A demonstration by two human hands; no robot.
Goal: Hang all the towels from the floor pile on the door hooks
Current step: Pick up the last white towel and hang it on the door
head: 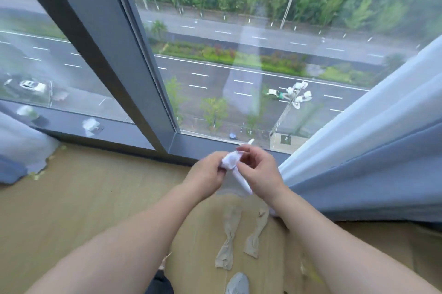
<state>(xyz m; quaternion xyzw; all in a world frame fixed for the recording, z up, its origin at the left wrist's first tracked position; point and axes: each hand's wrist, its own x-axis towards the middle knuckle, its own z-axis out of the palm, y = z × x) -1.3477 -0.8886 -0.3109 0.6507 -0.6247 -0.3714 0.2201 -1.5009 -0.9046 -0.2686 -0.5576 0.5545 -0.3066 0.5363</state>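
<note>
Towel (230,161) white, small, bunched; narrow tail trailing.

Bright, even daylight through the window (239,54); faint reflections on the glass. Soft motion blur throughout. Wide-angle bending at edges.

One view only, from a wide-angle camera on the person's head, facing forward and steeply down toward the window frame (95,30) and the wooden floor (83,198). It sits close above both forearms, with the left hand (207,173) and right hand (259,171) just below centre. Straight lines bow toward the edges; the street (239,78) outside fills the upper half.
</note>
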